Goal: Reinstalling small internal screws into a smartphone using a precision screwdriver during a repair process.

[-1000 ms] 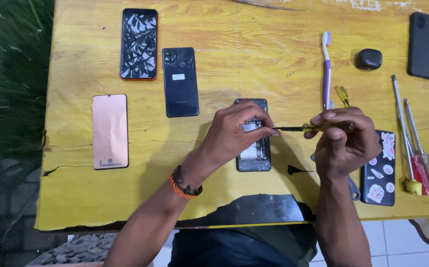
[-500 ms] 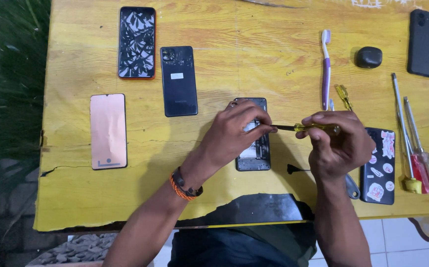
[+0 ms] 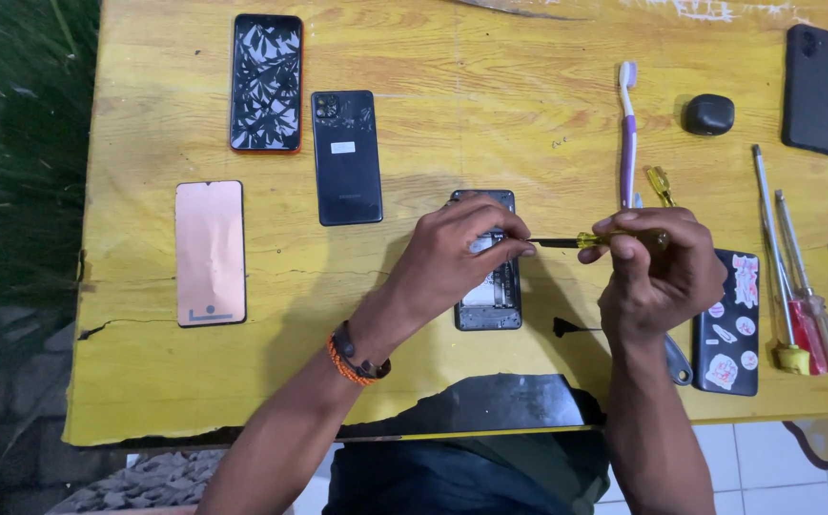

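While the left hand (image 3: 461, 256) pinches the tip of the small yellow-handled screwdriver (image 3: 593, 240) above the opened black phone (image 3: 488, 286), the right hand (image 3: 657, 272) grips its handle. Seating the tip squarely, with the shaft steady between both hands, probably keeps it from slipping.

Opened phone (image 3: 490, 291): back cover off, innards exposed, dark frame. Lies flat on yellow table, long axis 12-to-6, near front edge; upper half hidden under a hand.

Small screwdriver (image 3: 581, 241): yellow translucent handle, dark thin shaft. Held level, tip pointing 9 o'clock, meeting phone's upper right edge.
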